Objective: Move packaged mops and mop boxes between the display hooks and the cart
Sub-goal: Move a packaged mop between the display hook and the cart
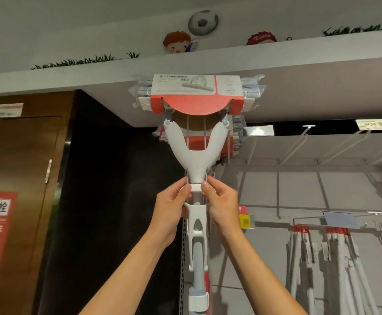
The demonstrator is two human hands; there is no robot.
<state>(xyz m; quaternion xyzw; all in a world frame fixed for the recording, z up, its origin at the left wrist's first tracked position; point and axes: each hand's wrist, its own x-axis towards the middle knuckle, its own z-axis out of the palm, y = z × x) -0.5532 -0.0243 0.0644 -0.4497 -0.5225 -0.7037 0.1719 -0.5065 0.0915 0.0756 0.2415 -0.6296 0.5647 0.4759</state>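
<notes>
Packaged mop (196, 155) raised head-up against the underside of the overhead ledge (299, 71), pinched at its white collar by left hand (170, 210) and right hand (221, 206), fingers curled, likely for steadying near the display hooks (344, 144) to its right.

The lower handle of the packaged mop (196, 169) is cut off by the bottom edge. Its collar is partly covered by the fingertips of the left hand (170, 209) and right hand (221, 205). A second mop pack (227, 142) is mostly hidden behind it. The price tag (370, 124) is too blurred to be read.
</notes>
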